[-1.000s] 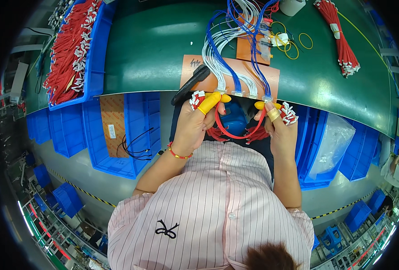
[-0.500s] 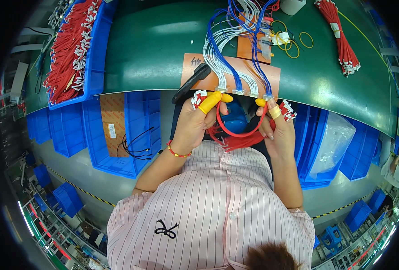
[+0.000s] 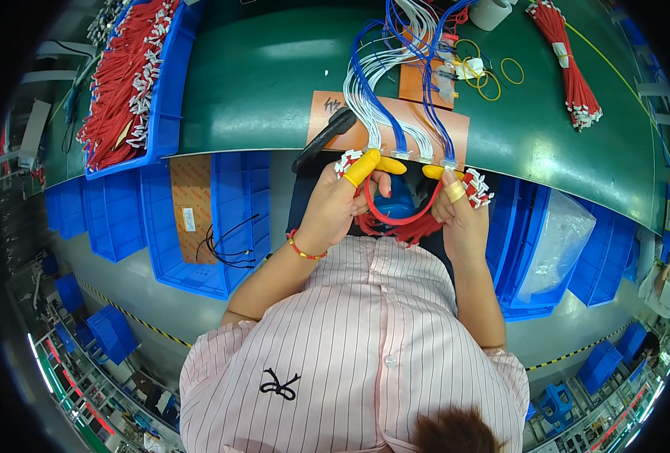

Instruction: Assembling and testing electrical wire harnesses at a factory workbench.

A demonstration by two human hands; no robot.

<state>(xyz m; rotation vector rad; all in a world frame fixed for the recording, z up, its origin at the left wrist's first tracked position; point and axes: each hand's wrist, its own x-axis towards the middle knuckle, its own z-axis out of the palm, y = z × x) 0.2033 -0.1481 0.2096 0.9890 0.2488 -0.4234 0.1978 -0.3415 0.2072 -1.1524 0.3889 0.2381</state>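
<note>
My left hand (image 3: 340, 198) and my right hand (image 3: 458, 215) are both closed in pinches at the near edge of the bench. Yellow covers sit on some fingers. Between them red wires (image 3: 400, 221) hang in a downward curve, with white connector ends (image 3: 477, 187) bunched beside each hand. My fingertips are close to the clear sockets (image 3: 401, 155) along the front edge of an orange board (image 3: 456, 132); I cannot tell whether they touch. White wires (image 3: 359, 98) and blue wires (image 3: 430, 94) run back from the sockets. A black bar-like piece (image 3: 326, 140) lies across the board's left side.
A blue bin (image 3: 170, 113) full of red wires stands on the left of the green bench (image 3: 252, 90). At the right lies a tied red wire bundle (image 3: 565, 64). Yellow rubber bands (image 3: 512, 70) and a white roll (image 3: 490, 13) lie farther back. Blue crates (image 3: 188, 264) stand below the bench.
My hands have come slightly closer together, the right one moving left, and the red wire curve between them has narrowed. The loose red wires below have drawn up a little.
</note>
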